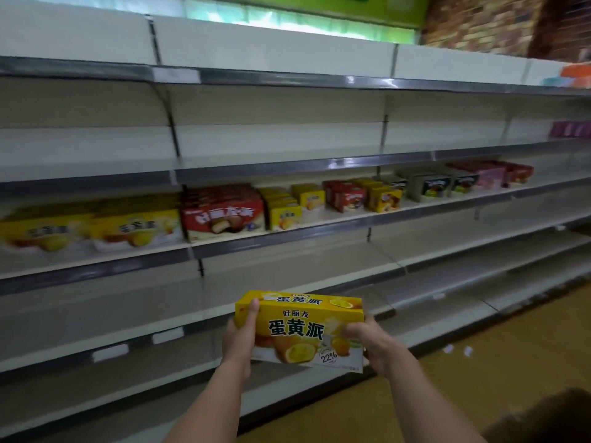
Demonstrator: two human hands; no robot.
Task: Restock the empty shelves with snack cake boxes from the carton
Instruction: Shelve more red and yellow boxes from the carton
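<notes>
I hold a yellow snack cake box (299,327) in front of the lower shelves, its printed face toward me. My left hand (238,335) grips its left end, thumb on the front. My right hand (371,345) grips its right end. The middle shelf (319,233) carries yellow boxes (134,227) at the left, a stack of red boxes (224,212), then smaller yellow, red, green and pink boxes running right. The shelves above and below it are bare. The carton may be the brown shape (550,417) at the bottom right corner; it is too blurred to tell.
White price tags (110,351) sit on the lower shelf rails. A wooden-look floor (463,378) runs along the shelving to the right, with small white scraps on it. Orange and purple goods show at the far right of the upper shelves.
</notes>
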